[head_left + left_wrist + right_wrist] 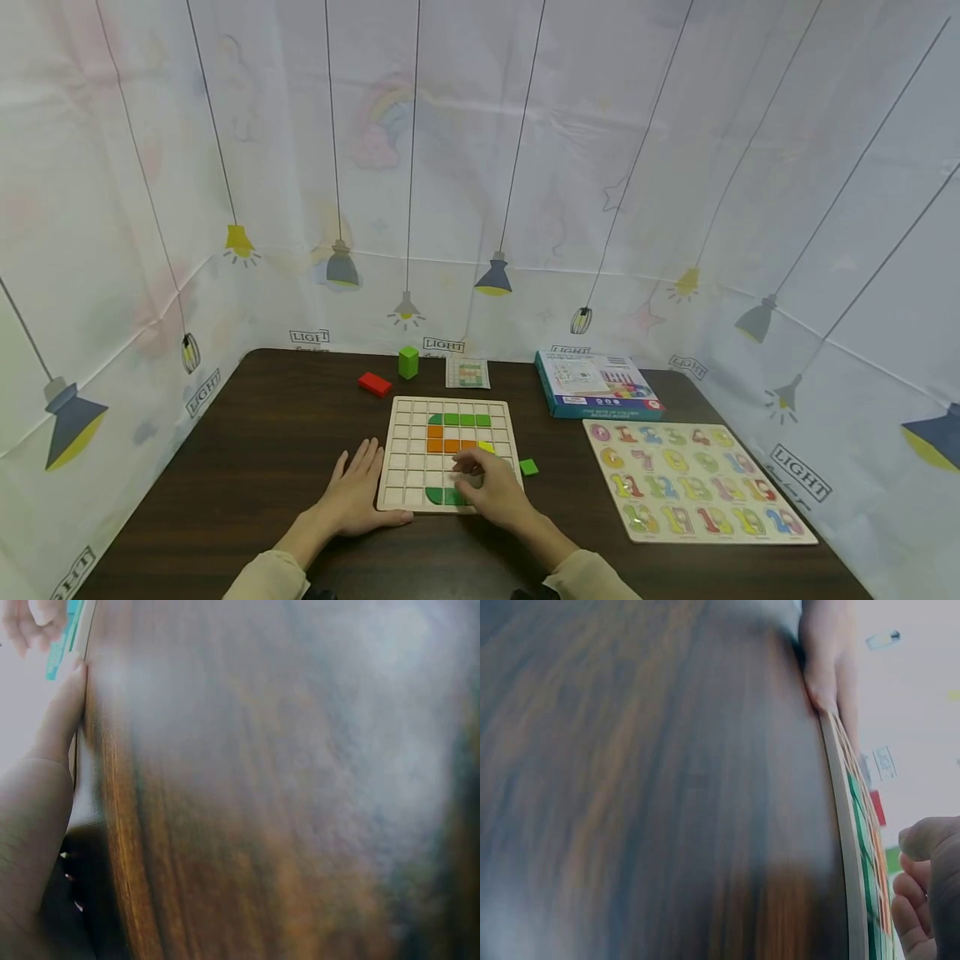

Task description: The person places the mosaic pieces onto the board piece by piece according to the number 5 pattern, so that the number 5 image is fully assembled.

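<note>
A pale wooden grid board (405,457) lies on the table with green, orange and yellow tiles in its cells. My left hand (354,493) rests at its left side, fingers stretched along the edge and thumb at the near left corner. Above the right part of the board hovers my right hand (491,492), fingers loosely bent, with a gap between thumb and forefinger and nothing seen between them. Its fingertips are close to the orange tiles (452,446) and a yellow tile (486,447). Dark green tiles (442,497) at the near edge are partly covered by this hand.
One loose green tile (528,467) lies right of the board. Behind stand a red block (375,384), a green block (408,362) and a pattern card (467,373). A blue-sided box (597,386) and a number puzzle board (693,483) lie at the right.
</note>
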`<state>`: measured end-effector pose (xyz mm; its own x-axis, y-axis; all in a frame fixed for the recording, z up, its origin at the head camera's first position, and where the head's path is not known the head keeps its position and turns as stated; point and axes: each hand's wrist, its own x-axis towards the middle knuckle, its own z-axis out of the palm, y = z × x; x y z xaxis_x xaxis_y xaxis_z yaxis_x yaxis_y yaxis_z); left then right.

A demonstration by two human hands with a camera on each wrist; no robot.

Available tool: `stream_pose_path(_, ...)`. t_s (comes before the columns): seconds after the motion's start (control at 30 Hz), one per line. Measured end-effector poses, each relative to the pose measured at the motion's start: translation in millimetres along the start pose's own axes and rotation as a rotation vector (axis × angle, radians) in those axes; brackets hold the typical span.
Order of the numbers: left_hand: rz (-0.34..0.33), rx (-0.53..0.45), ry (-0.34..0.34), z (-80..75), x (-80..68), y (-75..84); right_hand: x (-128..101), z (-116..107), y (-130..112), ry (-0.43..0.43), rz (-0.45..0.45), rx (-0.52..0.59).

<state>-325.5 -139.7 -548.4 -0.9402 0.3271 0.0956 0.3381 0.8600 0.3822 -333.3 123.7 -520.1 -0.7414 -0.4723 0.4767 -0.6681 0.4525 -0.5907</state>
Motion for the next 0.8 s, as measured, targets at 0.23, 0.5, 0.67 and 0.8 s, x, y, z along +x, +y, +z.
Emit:
stream_pose_path(0.23, -0.003, -0.013, -0.013, -3.6, -0.2, 1.3, -9.6, -25.7, 18.6, 0.121, 0.117, -0.044)
stream_pose_path(0.5, 0.001, -0.007, 0.004, -2.0, -0.7, 0.7, -18.4, -49.3, 37.0, 0.212, 0.269, -0.085)
stream_pose_path(0.67, 0.010, -0.033, 0.018, -2.5, -2.0, 1.0, -24.4, -57.4, 45.9, 0.228, 0.316, -0.113)
stream_pose_path(0.8, 0.022, -0.054, 0.016, -5.2, -3.5, 4.1, -29.2, -62.1, 49.0, 0.231, 0.348, -0.134)
